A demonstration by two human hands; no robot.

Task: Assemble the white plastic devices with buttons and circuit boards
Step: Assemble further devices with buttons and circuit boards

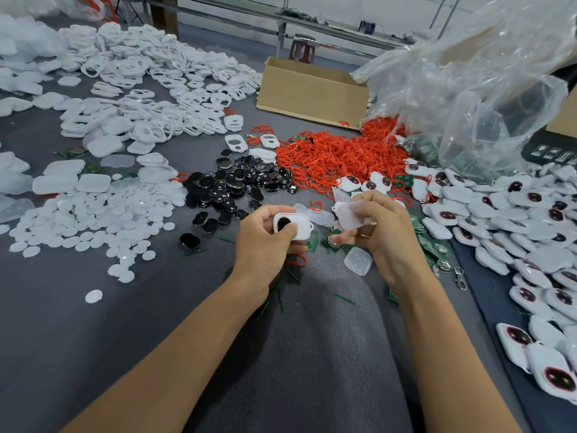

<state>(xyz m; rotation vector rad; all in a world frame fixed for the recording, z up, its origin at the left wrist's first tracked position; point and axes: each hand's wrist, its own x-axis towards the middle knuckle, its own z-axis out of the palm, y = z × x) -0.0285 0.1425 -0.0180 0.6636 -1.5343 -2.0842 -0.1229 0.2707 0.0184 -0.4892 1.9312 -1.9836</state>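
Left hand (265,242) grips a white shell (293,225), thumb pressed over the black button seated in its opening. Shell sits tilted, held above the grey mat (93,354). A red ring (296,260) shows under the left palm; can't tell if it's pinched or just lying there.

Right hand (377,235) holds a translucent cover (349,215) between thumb and fingertips, just right of the shell, not touching it. Lower fingers of the same hand also curl on a green board (335,243).

Another clear cover (358,260) lies on the mat just below the right hand. Loose green boards (434,248) spread right of the right wrist.

Ahead of the hands: pile of black buttons (237,185); beyond and right, heap of red rings (331,157) spilling from a clear plastic bag (468,89). Left of the buttons: spread of white discs (93,223), with white backs (78,182) above them. Far left and top: big heap of white frames (150,73) with open cut-outs.

Right edge: pile of finished units (530,245), white with dark buttons, running from mid-frame to the bottom corner. Cardboard box (309,92) stands behind the red rings.
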